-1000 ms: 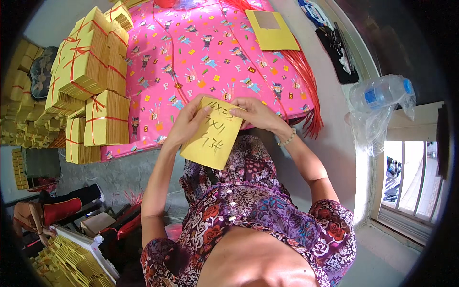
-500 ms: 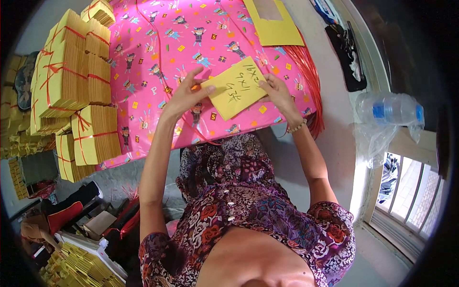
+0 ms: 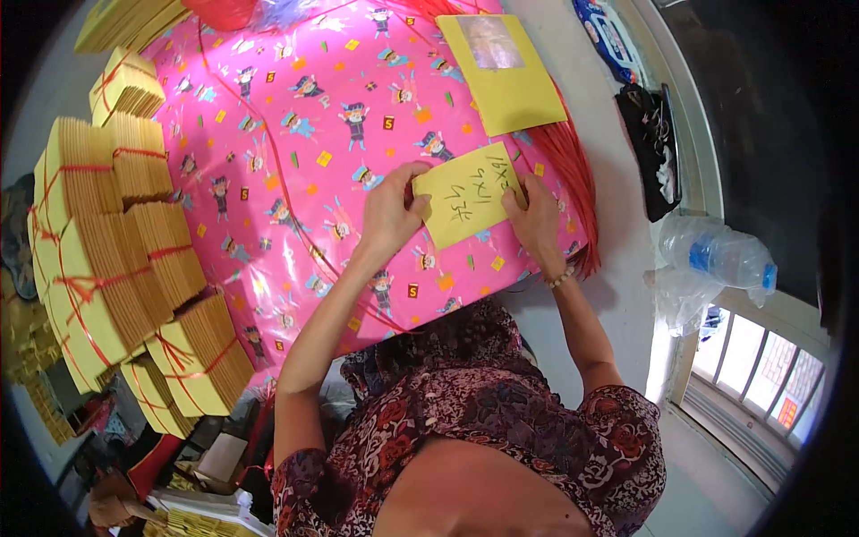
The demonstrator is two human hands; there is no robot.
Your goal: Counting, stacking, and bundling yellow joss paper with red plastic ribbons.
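A yellow paper piece with dark handwriting [image 3: 467, 204] is held just above the pink patterned table cover [image 3: 313, 107]. My left hand [image 3: 394, 210] grips its left edge, thumb on top and fingers beneath. On the paper's right edge, my right hand [image 3: 534, 215] pinches with the thumb on its face; a beaded bracelet [image 3: 561, 277] circles that wrist. Beyond the paper lies a larger yellow envelope with a pale window [image 3: 506, 85]. Red strands [image 3: 582, 179] hang along the table's right side.
Bundles of yellow envelopes tied with red string [image 3: 112, 277] are stacked on the left of the table. To the right, a plastic bottle in a clear bag [image 3: 720, 255] rests by a barred window [image 3: 761, 376]. A black item [image 3: 649, 148] lies on the right ledge.
The view has shifted, so the stacks and the larger envelope appear lower. My left hand has drawn its fingers in around the paper's edge. Both hands still hold the paper.
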